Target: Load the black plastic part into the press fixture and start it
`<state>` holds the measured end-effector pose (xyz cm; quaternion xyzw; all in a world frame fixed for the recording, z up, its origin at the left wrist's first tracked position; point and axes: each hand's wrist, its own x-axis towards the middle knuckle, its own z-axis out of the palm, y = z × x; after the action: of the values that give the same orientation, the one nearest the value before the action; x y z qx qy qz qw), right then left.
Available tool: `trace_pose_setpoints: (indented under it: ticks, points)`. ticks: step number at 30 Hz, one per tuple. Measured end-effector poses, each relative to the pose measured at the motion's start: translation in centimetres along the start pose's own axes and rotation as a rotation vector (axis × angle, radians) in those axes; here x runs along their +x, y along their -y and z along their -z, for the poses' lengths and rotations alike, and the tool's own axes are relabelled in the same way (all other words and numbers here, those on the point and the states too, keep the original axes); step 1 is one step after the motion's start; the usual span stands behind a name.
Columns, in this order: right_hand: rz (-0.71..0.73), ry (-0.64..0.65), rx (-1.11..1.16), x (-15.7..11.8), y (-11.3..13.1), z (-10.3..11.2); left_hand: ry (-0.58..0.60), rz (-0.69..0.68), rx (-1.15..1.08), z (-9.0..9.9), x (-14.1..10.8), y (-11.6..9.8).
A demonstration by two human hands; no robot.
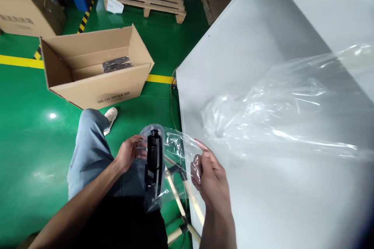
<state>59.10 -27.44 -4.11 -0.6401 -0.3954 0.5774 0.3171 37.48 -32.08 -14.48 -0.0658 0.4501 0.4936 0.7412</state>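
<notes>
Left forearm enters from the lower left corner, bare, angled up and to the right. Wrist roughly straight. Left hand (130, 155) sits above the lap, palm turned toward the right, fingers curled loosely inward with the tips pointing right; thumb partly hidden.

Right forearm rises from the bottom edge, nearly vertical, bare. Right hand (209, 177) shows its back to the camera, knuckles up. Fingers are folded in toward the palm in a pinch; the index finger extends up and to the left, its tip pressed near the thumb.

Both hands are level with each other, apart, palms facing inward. Left knee is bent, leg extending forward beneath the left hand.
</notes>
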Motion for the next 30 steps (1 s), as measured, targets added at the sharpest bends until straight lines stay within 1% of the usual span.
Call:
trace_pose_setpoints:
  ticks: [3, 6, 7, 9, 11, 12, 14, 16, 17, 19, 21, 22, 24, 26, 28, 30]
  points:
    - [0.036, -0.002, -0.021, 0.8, 0.0, 0.4, 0.068, -0.032, 0.021, 0.5, -0.5, -0.2]
    - [0.085, 0.049, -0.048, 1.2, -0.2, 0.0, 0.158, -0.089, 0.053, -0.1, -0.5, 0.4]
    - [0.101, 0.066, -0.058, 1.2, -0.3, -0.2, 0.155, -0.116, 0.081, -0.4, -0.5, 0.6]
    - [0.126, 0.090, -0.076, 1.3, -0.2, -0.4, 0.109, -0.165, 0.162, -1.0, -0.3, 1.0]
    - [0.141, 0.087, -0.105, 1.6, 0.1, -0.2, 0.071, -0.175, 0.224, -1.3, -0.2, 0.9]
    - [0.148, 0.067, -0.121, 1.8, 0.3, -0.1, 0.066, -0.168, 0.239, -1.3, -0.3, 0.7]
    - [0.184, -0.023, -0.153, 2.3, 0.8, 0.4, 0.051, -0.165, 0.258, -1.1, -0.8, -0.4]
    - [0.270, -0.159, -0.197, 2.8, 1.0, 0.7, -0.013, -0.206, 0.286, -0.8, -1.6, -2.1]
    - [0.318, -0.227, -0.220, 2.9, 0.9, 0.7, -0.062, -0.248, 0.301, -0.6, -2.0, -3.1]
    - [0.400, -0.341, -0.270, 2.7, 0.2, -0.1, -0.166, -0.358, 0.336, -0.3, -2.9, -5.0]
    - [0.458, -0.368, -0.308, 1.9, -1.2, -1.9, -0.251, -0.475, 0.382, -0.3, -3.8, -6.5]
    - [0.479, -0.350, -0.331, 1.3, -2.2, -3.0, -0.288, -0.527, 0.404, -0.3, -4.1, -7.0]
    - [0.503, -0.271, -0.381, -0.1, -4.3, -5.2, -0.351, -0.600, 0.423, -0.3, -4.6, -7.5]
    - [0.450, -0.168, -0.407, -1.2, -6.1, -6.8, -0.407, -0.638, 0.384, 0.0, -4.8, -7.6]
    - [0.330, -0.055, -0.380, -1.5, -7.3, -7.2, -0.442, -0.653, 0.342, 0.5, -4.9, -7.6]
    - [0.201, 0.041, -0.293, -1.0, -7.5, -6.7, -0.459, -0.664, 0.324, 1.4, -5.1, -7.7]
